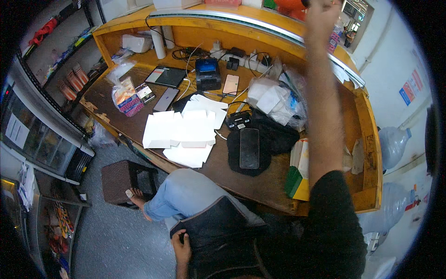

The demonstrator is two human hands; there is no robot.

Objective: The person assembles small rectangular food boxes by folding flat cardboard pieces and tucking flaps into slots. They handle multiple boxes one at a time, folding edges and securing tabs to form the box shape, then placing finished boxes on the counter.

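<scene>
My left hand (181, 245) rests low on my lap, at the edge of my black apron (213, 232). Its thumb stands apart from the loosely bent fingers, and no object shows in it. Reaching far up over the back ledge, my right hand (322, 13) is partly cut off by the top of the picture. Its fingers look curled; what they hold, if anything, cannot be made out. A bright orange-red thing (289, 9) is just left of it. On the desk before me lie flat white cardboard box blanks (186, 130) and a dark phone (249, 149) on black cloth (278, 137).
The wooden desk (218, 179) bears a small black printer (207, 74), a tablet (166, 76), other phones, cables and plastic bags (288, 100). A brown stool (121, 183) stands at left under my bare foot. Large water bottles (392, 144) are at right.
</scene>
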